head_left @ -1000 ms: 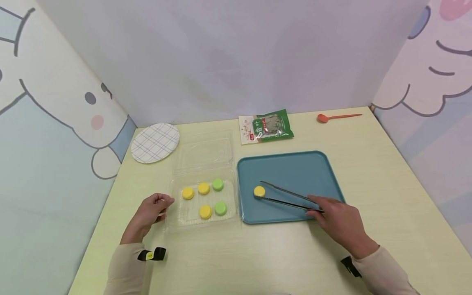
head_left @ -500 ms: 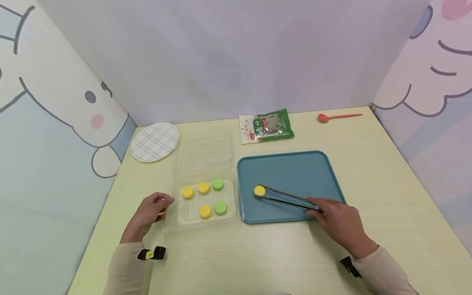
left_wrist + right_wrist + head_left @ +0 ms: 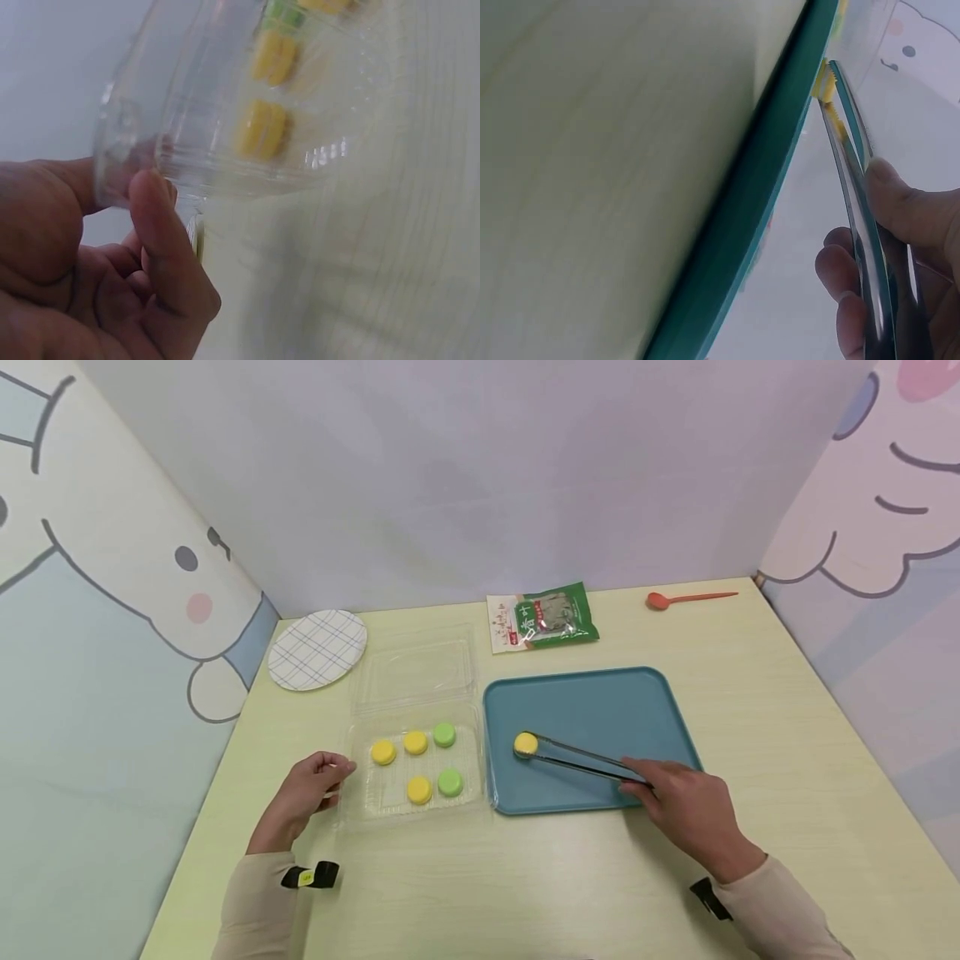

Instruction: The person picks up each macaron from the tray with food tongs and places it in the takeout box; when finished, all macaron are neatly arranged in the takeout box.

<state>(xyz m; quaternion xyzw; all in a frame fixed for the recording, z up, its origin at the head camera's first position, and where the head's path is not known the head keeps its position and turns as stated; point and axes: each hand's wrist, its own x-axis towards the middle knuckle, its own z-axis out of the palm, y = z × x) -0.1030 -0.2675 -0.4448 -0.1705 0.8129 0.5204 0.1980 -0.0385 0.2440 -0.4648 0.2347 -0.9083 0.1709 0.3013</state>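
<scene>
Metal tongs [image 3: 577, 766] are gripped in my right hand [image 3: 686, 810]. Their tips close on a yellow macaron [image 3: 526, 744] over the left part of the blue tray [image 3: 615, 702]. Whether the macaron is lifted off the tray I cannot tell. To the left lies an open clear plastic container [image 3: 390, 806] holding several macarons, yellow [image 3: 383, 752] and green [image 3: 450, 782]. My left hand [image 3: 303, 793] pinches the container's left rim; the left wrist view shows the thumb [image 3: 161, 232] and a finger around that rim.
The container's clear lid [image 3: 416, 672] lies folded back behind it. A checked plate [image 3: 317, 650] stands at the back left. A green and white packet [image 3: 542, 617] lies behind the tray, and a red spoon [image 3: 690, 599] at the back right. Walls border the table.
The tongs have closed from a spread position onto the yellow macaron. Tongs and macaron have since shifted slightly up and left. My left hand stays at the container's rim.
</scene>
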